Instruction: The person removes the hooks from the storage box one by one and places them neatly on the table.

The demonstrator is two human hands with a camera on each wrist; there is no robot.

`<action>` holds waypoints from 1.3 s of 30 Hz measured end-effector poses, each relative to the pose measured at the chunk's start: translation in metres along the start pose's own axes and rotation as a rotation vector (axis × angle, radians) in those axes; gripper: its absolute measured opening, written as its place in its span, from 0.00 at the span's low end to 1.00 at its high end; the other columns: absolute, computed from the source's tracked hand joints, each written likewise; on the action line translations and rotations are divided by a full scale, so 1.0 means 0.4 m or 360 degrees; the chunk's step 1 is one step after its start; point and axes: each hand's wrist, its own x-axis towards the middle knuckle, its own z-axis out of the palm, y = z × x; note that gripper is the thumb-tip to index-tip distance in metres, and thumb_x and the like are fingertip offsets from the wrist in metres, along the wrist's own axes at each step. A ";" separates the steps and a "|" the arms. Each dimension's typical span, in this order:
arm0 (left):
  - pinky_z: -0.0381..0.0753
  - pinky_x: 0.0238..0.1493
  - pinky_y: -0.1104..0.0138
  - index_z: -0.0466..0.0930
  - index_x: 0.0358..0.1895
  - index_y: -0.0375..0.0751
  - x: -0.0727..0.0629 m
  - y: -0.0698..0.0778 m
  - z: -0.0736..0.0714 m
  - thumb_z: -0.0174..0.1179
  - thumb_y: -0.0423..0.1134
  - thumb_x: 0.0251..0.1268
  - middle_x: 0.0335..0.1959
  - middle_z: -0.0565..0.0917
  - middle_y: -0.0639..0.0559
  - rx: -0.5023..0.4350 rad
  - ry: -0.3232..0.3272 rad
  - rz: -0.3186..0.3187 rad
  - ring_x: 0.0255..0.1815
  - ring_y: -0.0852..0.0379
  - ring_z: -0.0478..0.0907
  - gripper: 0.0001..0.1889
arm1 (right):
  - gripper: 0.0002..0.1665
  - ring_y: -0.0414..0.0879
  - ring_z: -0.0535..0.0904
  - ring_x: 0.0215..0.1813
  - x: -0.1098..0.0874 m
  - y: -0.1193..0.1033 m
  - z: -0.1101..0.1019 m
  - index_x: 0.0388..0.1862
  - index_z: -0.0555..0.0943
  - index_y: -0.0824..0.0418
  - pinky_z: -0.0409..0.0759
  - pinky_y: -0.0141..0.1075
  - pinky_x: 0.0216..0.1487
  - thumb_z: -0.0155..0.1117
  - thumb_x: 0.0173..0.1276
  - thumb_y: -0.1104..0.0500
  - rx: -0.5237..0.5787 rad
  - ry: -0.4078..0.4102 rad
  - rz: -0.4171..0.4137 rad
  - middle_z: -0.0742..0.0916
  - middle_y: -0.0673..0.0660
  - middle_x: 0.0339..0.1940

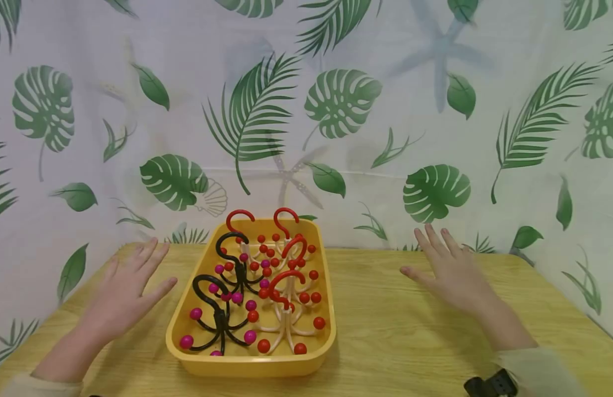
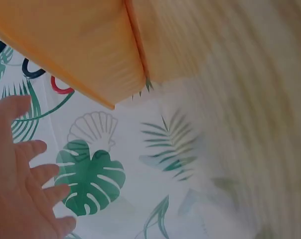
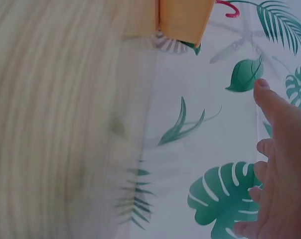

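A deep yellow plastic tray with rounded corners (image 1: 251, 366) is set on a pale wood-grain tabletop (image 1: 385, 320). Inside the tray, spidery hook-topped pieces are stood close together, each with thin curved legs tipped with small balls. Along the tray's left side, two black hook-topped pieces with magenta balls are seen, a front one (image 1: 220, 321) and a rear one (image 1: 240, 274). Four red hooks are shown on the cream-legged pieces with red balls, the frontmost of these (image 1: 286, 317) being placed at the tray's near right; at the far end of the tray the legs are crowded and partly hidden.

To the left of the tray, near its side but apart from it, the left hand (image 1: 124, 295) is held with fingers extended and thumb spread away; nothing is gripped. To the right, well apart from the tray, the right hand (image 1: 447, 275) is held likewise, fingers straight and slightly parted. Whether the tabletop is touched by either hand cannot be told. Behind the tray, a white cloth printed with green leaves (image 1: 356, 182) is hung.
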 end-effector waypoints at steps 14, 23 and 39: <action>0.32 0.66 0.35 0.56 0.75 0.55 0.003 0.042 0.026 0.48 0.57 0.72 0.77 0.47 0.49 -0.0177 -0.0193 0.0229 0.75 0.36 0.39 0.31 | 0.51 0.63 0.41 0.76 0.012 -0.091 0.018 0.79 0.42 0.54 0.45 0.66 0.67 0.47 0.69 0.31 0.0170 -0.0046 -0.0141 0.48 0.58 0.78; 0.29 0.65 0.35 0.56 0.75 0.49 -0.006 0.034 0.034 0.48 0.56 0.72 0.77 0.49 0.47 -0.0218 -0.0360 0.0207 0.75 0.37 0.37 0.33 | 0.40 0.59 0.53 0.74 0.063 -0.176 0.039 0.77 0.54 0.55 0.54 0.61 0.67 0.51 0.73 0.41 0.0466 0.0085 -0.0356 0.57 0.55 0.77; 0.26 0.67 0.39 0.60 0.73 0.43 -0.008 0.042 0.031 0.44 0.55 0.74 0.75 0.55 0.50 -0.0171 -0.0456 0.0192 0.75 0.39 0.42 0.31 | 0.28 0.49 0.74 0.61 0.205 -0.390 0.011 0.67 0.72 0.54 0.73 0.43 0.60 0.63 0.68 0.59 0.0636 0.0082 -0.0776 0.79 0.54 0.61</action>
